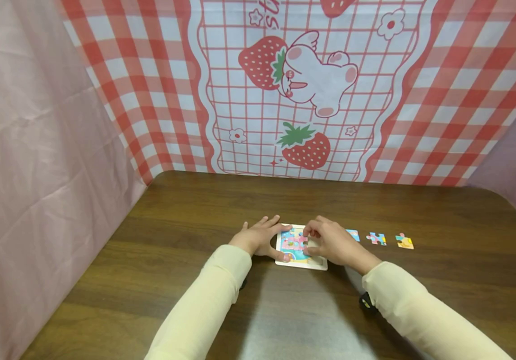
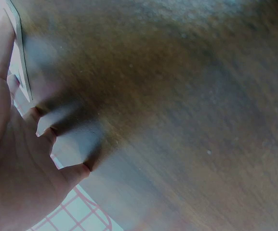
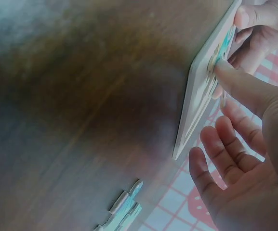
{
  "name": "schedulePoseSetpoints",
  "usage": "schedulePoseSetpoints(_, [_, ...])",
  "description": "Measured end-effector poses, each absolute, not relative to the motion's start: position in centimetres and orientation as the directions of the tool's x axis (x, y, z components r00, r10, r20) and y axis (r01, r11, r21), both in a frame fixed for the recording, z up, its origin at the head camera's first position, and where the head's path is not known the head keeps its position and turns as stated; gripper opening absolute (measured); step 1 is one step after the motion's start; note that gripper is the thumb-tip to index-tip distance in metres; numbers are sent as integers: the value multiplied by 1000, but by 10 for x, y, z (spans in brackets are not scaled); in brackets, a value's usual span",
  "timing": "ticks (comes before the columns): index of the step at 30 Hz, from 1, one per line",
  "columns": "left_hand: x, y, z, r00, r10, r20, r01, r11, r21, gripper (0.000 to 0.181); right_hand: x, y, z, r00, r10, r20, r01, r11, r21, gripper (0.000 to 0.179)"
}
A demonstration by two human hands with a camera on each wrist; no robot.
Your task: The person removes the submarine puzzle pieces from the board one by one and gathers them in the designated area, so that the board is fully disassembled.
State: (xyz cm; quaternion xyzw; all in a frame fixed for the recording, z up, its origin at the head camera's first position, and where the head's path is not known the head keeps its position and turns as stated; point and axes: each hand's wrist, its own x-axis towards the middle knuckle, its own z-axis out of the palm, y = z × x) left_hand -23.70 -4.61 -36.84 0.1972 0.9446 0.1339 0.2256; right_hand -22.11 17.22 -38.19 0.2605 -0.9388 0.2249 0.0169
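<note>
A small jigsaw puzzle tray (image 1: 303, 265) with a pale rim lies flat on the table, its left part filled with pink, blue and yellow pieces. My left hand (image 1: 258, 237) spreads over its left side, thumb and forefinger resting on the tray. In the left wrist view the other fingers reach past the tray edge (image 2: 22, 67) to the tabletop. Over the tray's right half, my right hand (image 1: 336, 243) pinches a puzzle piece (image 1: 303, 241) between thumb and forefinger, mostly hidden by the fingers. Its remaining fingers curl loosely in the right wrist view.
To the right of the tray, loose pieces lie in a row: a blue one (image 1: 353, 234) partly behind my right hand, a pink-and-blue one (image 1: 377, 239) and a yellow one (image 1: 405, 241). A checked strawberry cloth (image 1: 280, 100) hangs behind the wooden table (image 1: 185, 215).
</note>
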Motion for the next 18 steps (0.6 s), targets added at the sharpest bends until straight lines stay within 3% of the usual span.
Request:
schedulePoseSetpoints(9, [-237, -46, -368, -822, 429, -375, 309, 888, 341, 86, -216, 173, -380, -837, -496, 231, -547, 765, -340, 28])
schedulePoseSetpoints(18, [-238, -46, -369, -818, 434, -377, 310, 886, 346, 86, -219, 184, -379, -827, -510, 236, -560, 709, -428, 28])
